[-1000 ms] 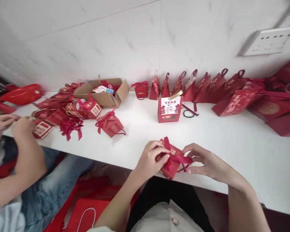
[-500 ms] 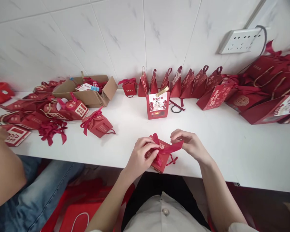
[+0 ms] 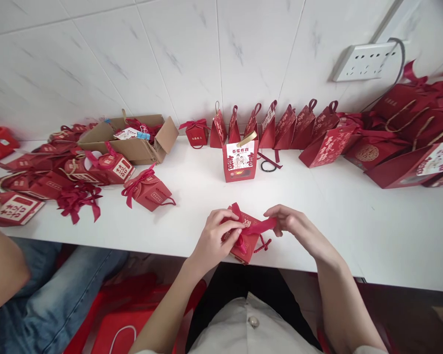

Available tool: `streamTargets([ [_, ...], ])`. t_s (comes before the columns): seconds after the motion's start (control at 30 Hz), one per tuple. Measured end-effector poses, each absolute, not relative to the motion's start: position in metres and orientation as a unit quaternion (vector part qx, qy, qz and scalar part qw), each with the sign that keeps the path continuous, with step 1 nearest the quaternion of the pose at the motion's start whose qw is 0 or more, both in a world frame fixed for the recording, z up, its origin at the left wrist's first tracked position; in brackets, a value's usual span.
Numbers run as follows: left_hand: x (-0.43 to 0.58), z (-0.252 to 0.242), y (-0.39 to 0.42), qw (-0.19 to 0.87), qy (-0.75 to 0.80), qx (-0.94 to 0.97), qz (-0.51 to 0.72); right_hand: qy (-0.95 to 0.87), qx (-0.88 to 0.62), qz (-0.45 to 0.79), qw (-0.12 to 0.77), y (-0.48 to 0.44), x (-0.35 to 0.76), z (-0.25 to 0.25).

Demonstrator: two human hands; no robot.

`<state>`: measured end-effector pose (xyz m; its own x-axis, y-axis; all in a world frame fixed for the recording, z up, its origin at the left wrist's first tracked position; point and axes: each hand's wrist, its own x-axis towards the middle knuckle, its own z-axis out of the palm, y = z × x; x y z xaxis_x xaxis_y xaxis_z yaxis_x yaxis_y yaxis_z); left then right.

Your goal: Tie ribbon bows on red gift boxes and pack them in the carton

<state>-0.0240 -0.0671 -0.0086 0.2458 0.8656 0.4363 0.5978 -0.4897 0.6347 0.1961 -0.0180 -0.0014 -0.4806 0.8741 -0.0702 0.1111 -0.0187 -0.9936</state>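
Note:
A small red gift box point(image 3: 250, 250) with gold lettering lies near the table's front edge, a twisted red cord beside its right side. Across its top runs a red satin ribbon point(image 3: 260, 226). My left hand point(image 3: 221, 231) rests on the box, with thumb and fingertips closed on the ribbon around its middle. To the right, my right hand point(image 3: 293, 226) has its bent fingers around the ribbon's free end, the index finger above it and other fingers below. Part of the box is hidden under my left hand.
Behind stands a red box with a white label point(image 3: 240, 160); a row of triangular red boxes point(image 3: 286, 127) lines the wall. Left are a cardboard box point(image 3: 133, 148), a ribbon pile point(image 3: 79, 199) and another person's arm point(image 3: 2, 268). Red bags point(image 3: 402, 162) crowd the right.
My right hand has shifted slightly right, its fingers now around the ribbon's end, which looks narrower and more twisted. My left hand stays on the box. The other person's arm has moved a little left.

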Motion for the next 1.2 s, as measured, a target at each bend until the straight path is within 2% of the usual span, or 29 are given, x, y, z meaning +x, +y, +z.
streamTargets([
  [0.07,-0.024,-0.008,-0.067,0.175,0.474,0.771,0.388,-0.627,-0.41,0.584,0.312,-0.02,0.194,0.0],
  [0.27,-0.026,-0.007,-0.068,0.177,0.469,0.784,0.367,-0.596,-0.438,0.569,0.359,-0.008,0.174,-0.01],
  [0.4,-0.026,-0.004,-0.069,0.173,0.467,0.797,0.342,-0.605,-0.463,0.547,0.348,0.0,0.166,-0.02],
  [0.5,-0.025,-0.002,-0.069,0.169,0.478,0.796,0.33,-0.622,-0.507,0.478,0.357,-0.003,0.165,-0.022],
  [0.6,-0.024,-0.002,-0.07,0.167,0.49,0.792,0.326,-0.641,-0.55,0.347,0.409,-0.02,0.167,-0.013],
  [0.77,-0.021,-0.003,-0.07,0.169,0.498,0.783,0.333,-0.779,-0.417,0.297,0.361,-0.061,0.159,0.002],
  [0.87,-0.02,-0.004,-0.07,0.181,0.504,0.773,0.339,-0.798,-0.406,0.254,0.366,-0.072,0.15,-0.003],
  [1.03,-0.022,-0.007,-0.072,0.247,0.504,0.737,0.377,-0.785,-0.399,0.264,0.393,-0.07,0.149,-0.009],
  [1.13,-0.027,-0.012,-0.071,0.267,0.564,0.63,0.463,-0.776,-0.395,0.286,0.401,-0.068,0.153,-0.007],
  [1.2,-0.031,-0.015,-0.071,0.283,0.62,0.555,0.476,-0.77,-0.395,0.3,0.401,-0.068,0.155,-0.007],
])
